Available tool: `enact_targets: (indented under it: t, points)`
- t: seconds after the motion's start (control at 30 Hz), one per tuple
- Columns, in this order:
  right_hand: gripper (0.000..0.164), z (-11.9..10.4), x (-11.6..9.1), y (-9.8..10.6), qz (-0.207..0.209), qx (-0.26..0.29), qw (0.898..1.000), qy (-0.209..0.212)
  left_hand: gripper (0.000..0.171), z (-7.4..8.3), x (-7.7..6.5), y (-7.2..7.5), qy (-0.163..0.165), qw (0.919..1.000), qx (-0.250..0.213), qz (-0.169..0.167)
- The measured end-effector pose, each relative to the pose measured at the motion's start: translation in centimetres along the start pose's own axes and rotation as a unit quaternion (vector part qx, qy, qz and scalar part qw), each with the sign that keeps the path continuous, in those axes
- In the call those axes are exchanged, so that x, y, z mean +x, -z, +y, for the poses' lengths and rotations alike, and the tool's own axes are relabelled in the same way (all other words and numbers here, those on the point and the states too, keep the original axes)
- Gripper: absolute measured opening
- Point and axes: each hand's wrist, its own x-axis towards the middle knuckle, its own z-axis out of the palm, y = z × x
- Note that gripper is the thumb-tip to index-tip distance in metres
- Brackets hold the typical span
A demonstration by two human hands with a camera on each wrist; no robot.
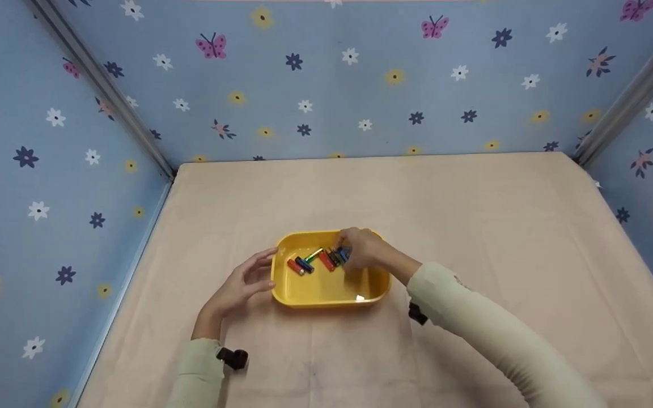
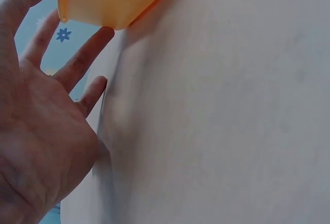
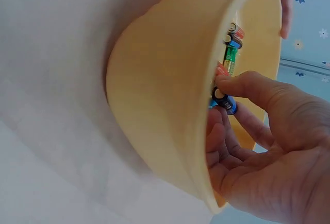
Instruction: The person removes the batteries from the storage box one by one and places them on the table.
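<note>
A yellow plastic basin (image 1: pixel 309 290) stands on the cloth-covered table with several small batteries lying in it. My left hand (image 1: pixel 241 286) is at the basin's left end, fingers spread and fingertips touching its rim and outer wall. Reaching over the right end, my right hand (image 1: pixel 363 249) pinches a blue battery (image 3: pixel 225 101) between thumb and fingers inside the basin. Left of those fingers lie a red battery (image 1: pixel 326 261) and a green battery (image 1: pixel 314 254). Farther left are another red battery (image 1: pixel 296 267) and a dark blue battery (image 1: pixel 305 264). The right hand partly hides the batteries beside it.
A pale beige cloth (image 1: pixel 502 226) covers the table around the basin. Blue flower-patterned panels (image 1: pixel 338 85) enclose the back and both sides, with grey metal posts (image 1: pixel 100 85) at the corners. Small black devices (image 1: pixel 234 358) are strapped at both wrists.
</note>
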Motion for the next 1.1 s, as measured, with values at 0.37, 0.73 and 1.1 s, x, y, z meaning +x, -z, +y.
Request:
enact_targets:
  t: [0.37,0.73,1.1]
  points:
    - [0.049,-0.2,-0.6,0.6,-0.017,0.008,0.999,0.033,0.075,-0.1,0.1,0.0,-0.008,1.0000,-0.002,0.000]
    - [0.049,0.9,-1.5,2.3,-0.011,0.018,0.995,0.097,0.077,0.0,0.0,0.0,0.007,0.9999,0.009,0.007]
    - [0.051,2.7,-2.4,3.8,0.002,0.027,0.994,0.110,0.077,0.0,0.0,-0.1,0.007,0.9999,0.010,0.008]
